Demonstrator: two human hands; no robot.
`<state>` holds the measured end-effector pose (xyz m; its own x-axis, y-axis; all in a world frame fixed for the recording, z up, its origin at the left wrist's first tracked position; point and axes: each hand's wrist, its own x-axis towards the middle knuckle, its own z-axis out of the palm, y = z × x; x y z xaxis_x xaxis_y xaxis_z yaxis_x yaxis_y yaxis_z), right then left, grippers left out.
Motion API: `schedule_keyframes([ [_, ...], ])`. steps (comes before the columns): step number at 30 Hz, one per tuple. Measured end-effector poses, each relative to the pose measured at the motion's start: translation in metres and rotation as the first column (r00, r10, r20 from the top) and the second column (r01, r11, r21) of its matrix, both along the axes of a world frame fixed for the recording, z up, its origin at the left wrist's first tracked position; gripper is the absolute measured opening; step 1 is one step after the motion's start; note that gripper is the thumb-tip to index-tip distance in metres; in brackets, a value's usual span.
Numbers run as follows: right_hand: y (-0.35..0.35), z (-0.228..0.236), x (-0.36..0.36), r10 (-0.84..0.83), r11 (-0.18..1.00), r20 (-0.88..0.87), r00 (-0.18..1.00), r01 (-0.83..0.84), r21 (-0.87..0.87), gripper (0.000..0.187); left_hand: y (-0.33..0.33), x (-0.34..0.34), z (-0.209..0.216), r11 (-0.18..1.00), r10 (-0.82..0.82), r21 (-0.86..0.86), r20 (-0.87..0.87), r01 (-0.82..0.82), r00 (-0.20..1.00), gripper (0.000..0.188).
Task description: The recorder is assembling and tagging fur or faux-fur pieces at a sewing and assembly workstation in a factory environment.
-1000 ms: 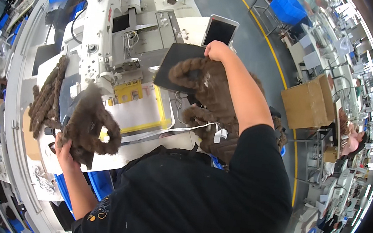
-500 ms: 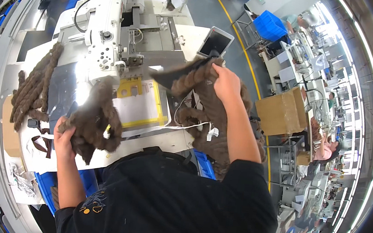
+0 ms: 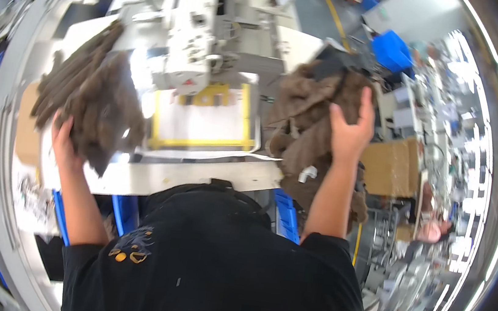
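Note:
My left hand (image 3: 65, 142) grips a brown furry fabric piece (image 3: 103, 111) at the left side of the white table (image 3: 185, 176), beside a longer stack of the same brown fabric (image 3: 70, 77). Over on the right, my right hand (image 3: 348, 130) rests on and grasps a heap of brown furry fabric (image 3: 307, 131) that hangs down past the table's right edge. Between my hands stands a white sewing machine (image 3: 192, 32) over a yellow-framed panel (image 3: 204, 119).
A cardboard box (image 3: 392, 166) stands to the right of the fabric heap. Blue bins (image 3: 396, 52) are at the back right, and a blue crate (image 3: 285, 215) is under the table. Another person (image 3: 428, 228) is at far right. Cluttered workstations surround the table.
The view has swung so the table sits more central. My left hand with its fabric has shifted left toward the stack. My right hand stays on the brown heap, now higher on it.

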<state>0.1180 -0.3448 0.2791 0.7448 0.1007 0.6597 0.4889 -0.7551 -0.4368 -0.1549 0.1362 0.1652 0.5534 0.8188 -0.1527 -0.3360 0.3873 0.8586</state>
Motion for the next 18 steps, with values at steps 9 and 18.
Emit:
schedule_keyframes([
  [9, -0.002, 0.012, -0.02, 0.123, 0.992, -0.106, 0.987, -0.12, 0.041, 0.063, 0.165, 0.0, -0.149, 0.942, 0.082, -0.334, 0.117, -0.039, 0.99, 0.042],
  [18, 0.039, 0.039, -0.072, 0.363, 0.926, -0.082, 0.928, -0.369, -0.08, 0.057, 0.018, 0.074, -0.038, 0.758, 0.039, 0.602, -0.426, 0.251, 0.904, 0.037],
])
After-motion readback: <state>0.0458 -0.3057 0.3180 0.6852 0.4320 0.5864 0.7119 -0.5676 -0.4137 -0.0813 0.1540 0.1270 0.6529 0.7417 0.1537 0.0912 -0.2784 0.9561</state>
